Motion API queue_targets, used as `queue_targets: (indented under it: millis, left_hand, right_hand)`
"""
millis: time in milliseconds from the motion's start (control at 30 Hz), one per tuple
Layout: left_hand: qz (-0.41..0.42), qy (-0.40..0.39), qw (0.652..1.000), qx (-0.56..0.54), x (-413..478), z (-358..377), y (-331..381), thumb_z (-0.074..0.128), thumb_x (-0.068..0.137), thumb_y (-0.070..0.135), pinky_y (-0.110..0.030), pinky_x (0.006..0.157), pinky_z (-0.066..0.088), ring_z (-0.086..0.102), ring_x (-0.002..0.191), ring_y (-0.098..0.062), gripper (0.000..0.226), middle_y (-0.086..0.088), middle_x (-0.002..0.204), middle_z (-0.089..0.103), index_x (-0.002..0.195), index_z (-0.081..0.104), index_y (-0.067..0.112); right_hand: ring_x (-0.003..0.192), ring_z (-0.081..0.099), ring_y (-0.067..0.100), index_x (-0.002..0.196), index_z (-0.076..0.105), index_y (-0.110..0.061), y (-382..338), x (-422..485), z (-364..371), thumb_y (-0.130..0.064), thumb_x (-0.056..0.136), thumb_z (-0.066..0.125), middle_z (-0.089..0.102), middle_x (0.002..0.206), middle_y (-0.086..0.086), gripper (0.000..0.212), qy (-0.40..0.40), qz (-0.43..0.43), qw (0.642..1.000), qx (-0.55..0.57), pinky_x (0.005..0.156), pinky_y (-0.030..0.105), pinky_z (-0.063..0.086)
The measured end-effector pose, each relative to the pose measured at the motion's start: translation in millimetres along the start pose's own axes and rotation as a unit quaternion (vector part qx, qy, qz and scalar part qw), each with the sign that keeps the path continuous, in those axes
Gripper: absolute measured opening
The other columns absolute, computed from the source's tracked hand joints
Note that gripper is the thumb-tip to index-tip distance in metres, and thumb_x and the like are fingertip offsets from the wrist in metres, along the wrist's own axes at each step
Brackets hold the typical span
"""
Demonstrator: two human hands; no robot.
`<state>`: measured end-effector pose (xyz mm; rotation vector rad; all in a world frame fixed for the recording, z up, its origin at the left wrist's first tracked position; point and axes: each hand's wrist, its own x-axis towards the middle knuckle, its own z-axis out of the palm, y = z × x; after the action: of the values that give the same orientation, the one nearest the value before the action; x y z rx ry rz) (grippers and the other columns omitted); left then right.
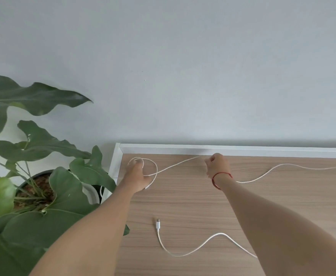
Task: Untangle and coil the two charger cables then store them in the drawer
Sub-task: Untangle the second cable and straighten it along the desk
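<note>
Far-left desk corner: my left hand grips few loops of first cable | right hand pinches its slack | second cable loose, nothing stored.

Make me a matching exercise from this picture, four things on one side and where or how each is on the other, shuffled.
1 left hand
2 right hand
3 plug
4 plant

A lies loose on the desk
B stands left of the desk
C holds a cable loop
D wears a red string at the wrist

Pairs: 1-C, 2-D, 3-A, 4-B
</note>
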<state>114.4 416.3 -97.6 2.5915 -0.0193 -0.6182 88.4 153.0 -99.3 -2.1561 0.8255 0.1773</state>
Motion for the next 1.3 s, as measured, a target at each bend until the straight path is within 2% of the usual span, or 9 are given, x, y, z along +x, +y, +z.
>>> queue_targets:
  millis: [67, 133, 233, 367, 500, 667, 767, 867, 1300]
  left_hand:
    - [-0.003, -0.034, 0.999, -0.014, -2.0, 2.7, 5.5, 0.062, 0.087, 0.032, -0.035, 0.097, 0.044, 0.039, 0.121, -0.026, 0.057, -0.009, 0.129, 0.034, 0.132, 0.039, 0.007]
    - [-0.003, -0.028, 1.0, -0.001, -1.5, 3.7, 10.0, 0.054, 0.093, 0.025, -0.037, 0.107, 0.035, 0.031, 0.132, -0.029, 0.06, -0.011, 0.139, 0.03, 0.144, 0.028, 0.005]
    - [0.017, 0.058, 0.989, 0.131, 2.8, 6.9, 11.0, 0.042, 0.098, 0.018, -0.036, 0.104, 0.034, 0.039, 0.123, -0.032, 0.033, -0.012, 0.127, 0.045, 0.128, 0.047, 0.005]
    - [-0.039, 0.04, 0.961, 0.272, -0.6, 9.0, 15.2, 0.04, 0.095, 0.019, -0.042, 0.103, 0.028, 0.033, 0.122, -0.029, 0.033, -0.008, 0.129, 0.042, 0.123, 0.058, 0.019]
    - [-0.047, 0.097, 0.957, 0.268, -3.4, 9.2, 26.5, 0.037, 0.098, 0.034, -0.04, 0.095, 0.03, 0.041, 0.114, -0.026, 0.034, -0.007, 0.125, 0.048, 0.12, 0.055, 0.015]
    - [0.003, 0.109, 0.969, 0.222, -6.6, 15.2, 50.4, 0.044, 0.096, 0.03, -0.038, 0.095, 0.032, 0.048, 0.114, -0.025, 0.028, -0.005, 0.118, 0.055, 0.11, 0.062, 0.016]
    - [0.037, 0.111, 0.973, 0.199, -10.7, 24.8, 73.3, 0.045, 0.095, 0.03, -0.038, 0.098, 0.033, 0.051, 0.114, -0.027, 0.029, -0.006, 0.116, 0.059, 0.111, 0.064, 0.015]
    - [0.069, 0.128, 0.973, 0.179, -16.1, 34.9, 100.3, 0.047, 0.094, 0.027, -0.036, 0.092, 0.037, 0.054, 0.11, -0.027, 0.026, -0.005, 0.109, 0.061, 0.105, 0.066, 0.014]
    - [0.119, 0.058, 0.983, 0.13, -29.8, 97.5, 256.1, 0.049, 0.094, 0.026, -0.034, 0.093, 0.037, 0.054, 0.112, -0.024, 0.024, -0.001, 0.114, 0.063, 0.108, 0.066, 0.018]
  right_hand:
    - [0.086, 0.062, 0.033, 0.085, 0.059, -0.01, -3.1, -4.4, 8.1, -0.019, 0.093, 0.054, 0.062, 0.092, 0.015, 0.013, -0.013, -0.023, 0.999, -0.023, 0.075, 0.036, 0.049]
    - [0.083, 0.059, 0.031, 0.083, 0.065, -0.008, -6.7, -6.4, 13.6, -0.018, 0.092, 0.056, 0.061, 0.084, 0.011, 0.016, -0.023, -0.046, 0.998, -0.044, 0.075, 0.035, 0.048]
    - [0.062, 0.042, 0.027, 0.049, 0.044, -0.014, -12.4, -9.0, 16.3, -0.019, 0.091, 0.058, 0.042, 0.055, 0.005, 0.044, -0.051, -0.084, 0.991, -0.089, 0.058, 0.03, 0.037]
    - [0.064, 0.041, 0.024, 0.049, 0.041, -0.014, -13.5, -10.9, 17.2, -0.008, 0.091, 0.05, 0.036, 0.056, 0.003, 0.043, -0.078, -0.078, 0.98, -0.163, 0.05, 0.025, 0.03]
    - [0.073, 0.05, 0.025, 0.089, 0.068, -0.007, -10.5, -15.5, 18.2, -0.001, 0.091, 0.043, 0.051, 0.081, 0.006, 0.025, -0.101, -0.074, 0.965, -0.231, 0.063, 0.028, 0.039]
    - [0.069, 0.042, 0.024, 0.052, 0.033, -0.016, -1.4, -16.4, 12.7, 0.015, 0.078, 0.041, 0.037, 0.061, 0.001, 0.042, -0.127, -0.125, 0.963, -0.202, 0.044, 0.023, 0.024]
    - [0.088, 0.059, 0.033, 0.074, 0.065, -0.005, 3.4, -20.0, -4.4, 0.017, 0.08, 0.041, 0.064, 0.086, 0.012, 0.033, -0.12, -0.134, 0.972, -0.153, 0.069, 0.031, 0.051]
    - [0.114, 0.058, 0.027, 0.113, 0.067, -0.008, 13.3, -20.7, -31.9, 0.008, 0.09, 0.043, 0.061, 0.123, 0.007, 0.037, -0.095, -0.124, 0.981, -0.111, 0.097, 0.034, 0.047]
    - [0.124, 0.048, 0.023, 0.122, 0.062, -0.015, 96.7, 27.8, -195.4, -0.008, 0.094, 0.048, 0.05, 0.134, 0.004, 0.031, -0.008, -0.105, 0.986, -0.132, 0.101, 0.037, 0.042]
